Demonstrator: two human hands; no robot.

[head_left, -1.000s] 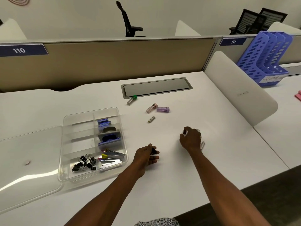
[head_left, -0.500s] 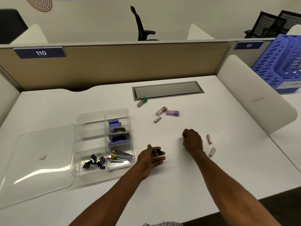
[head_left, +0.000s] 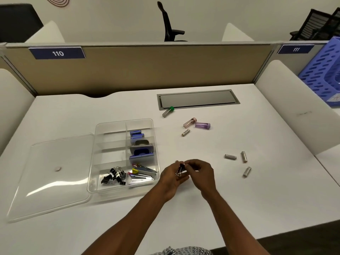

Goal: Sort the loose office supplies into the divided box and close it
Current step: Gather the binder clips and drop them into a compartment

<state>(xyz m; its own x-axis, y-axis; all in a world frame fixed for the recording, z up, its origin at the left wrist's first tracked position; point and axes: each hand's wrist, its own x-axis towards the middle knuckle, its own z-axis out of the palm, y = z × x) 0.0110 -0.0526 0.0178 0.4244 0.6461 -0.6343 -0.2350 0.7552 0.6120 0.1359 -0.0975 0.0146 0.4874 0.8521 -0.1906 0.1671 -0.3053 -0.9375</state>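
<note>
Left hand: the left hand [head_left: 172,176] lay palm-up just right of the divided box [head_left: 110,126], fingers cupped round a few black binder clips [head_left: 181,169].
Right hand: the right hand [head_left: 200,172] met it from the right, fingertips pinched at the same clips; what it gripped itself could not be told.
Box: clear, open, its lid [head_left: 51,173] flat on the desk [head_left: 239,208] at its left side.
Box contents: more binder clips [head_left: 114,177] in the near-left compartment, coloured clips [head_left: 141,173] near-right, blue staplers [head_left: 140,153] behind them.
Loose batteries: three [head_left: 244,156] well right of the hands, one [head_left: 185,132] farther back.
Loose tubes: green-capped [head_left: 168,111], pink [head_left: 190,122] and purple [head_left: 202,125], near the desk's cable hatch [head_left: 198,98].
</note>
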